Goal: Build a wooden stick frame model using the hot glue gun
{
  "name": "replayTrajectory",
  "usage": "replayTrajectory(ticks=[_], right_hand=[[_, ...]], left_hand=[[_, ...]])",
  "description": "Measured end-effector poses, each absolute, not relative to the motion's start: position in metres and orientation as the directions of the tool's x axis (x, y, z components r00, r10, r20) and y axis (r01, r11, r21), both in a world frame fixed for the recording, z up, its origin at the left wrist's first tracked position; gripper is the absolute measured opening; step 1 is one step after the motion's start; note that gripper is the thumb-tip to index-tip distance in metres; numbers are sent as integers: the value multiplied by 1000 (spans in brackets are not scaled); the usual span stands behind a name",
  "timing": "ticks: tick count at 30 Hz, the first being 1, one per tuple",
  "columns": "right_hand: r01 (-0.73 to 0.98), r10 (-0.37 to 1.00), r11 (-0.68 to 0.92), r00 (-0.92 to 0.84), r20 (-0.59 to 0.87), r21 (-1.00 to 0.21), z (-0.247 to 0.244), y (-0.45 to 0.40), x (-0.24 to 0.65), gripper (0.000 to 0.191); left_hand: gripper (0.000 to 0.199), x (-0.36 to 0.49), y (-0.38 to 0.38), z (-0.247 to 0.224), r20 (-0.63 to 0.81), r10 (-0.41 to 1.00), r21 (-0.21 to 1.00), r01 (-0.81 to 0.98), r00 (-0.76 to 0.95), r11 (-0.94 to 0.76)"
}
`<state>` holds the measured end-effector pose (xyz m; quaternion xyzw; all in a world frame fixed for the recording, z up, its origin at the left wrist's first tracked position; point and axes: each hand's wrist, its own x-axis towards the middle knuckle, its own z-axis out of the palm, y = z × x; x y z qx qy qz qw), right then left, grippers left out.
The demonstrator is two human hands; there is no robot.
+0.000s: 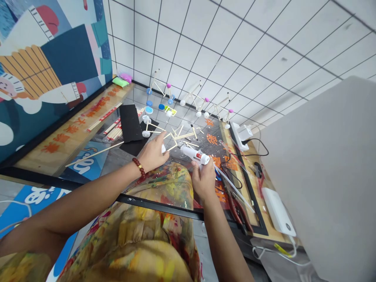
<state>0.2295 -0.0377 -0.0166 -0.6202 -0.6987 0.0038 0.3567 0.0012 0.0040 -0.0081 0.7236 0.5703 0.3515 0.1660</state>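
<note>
Far off, three wooden-stick models [190, 96] stand built; nearer, the right hand [203, 179] grips a white glue gun [194, 154], while the left hand [150, 154] curls against an unfinished stick frame [176, 137].

No wording can be read with certainty. Orange Chinese-style characters [96, 106] run along a wood-toned strip [63, 150] well left of the hot glue gun [192, 153], and further orange characters [212, 139] lie just right of it, all too skewed to read. Rounded white lettering [84, 164] on a blue panel [98, 154], left of the gun, is likewise illegible.
</note>
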Motion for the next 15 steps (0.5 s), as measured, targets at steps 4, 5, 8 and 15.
replayTrajectory(ticks=[4,5,8,15], right_hand=[[815,882,260,19,471,-519,-10,-43,233,32],[803,880,268,20,474,-532,-7,-46,236,32],[830,852,280,16,523,-483,8,-54,254,37],[923,804,220,12,595,-315,32,-52,334,40]], left_hand=[[75,1,2,-4,306,946,624,729,104,-282],[74,1,1,-3,293,951,620,737,100,-268],[71,1,0,1,268,960,610,757,80,-234],[61,1,4,-5,277,957,604,760,82,-240]])
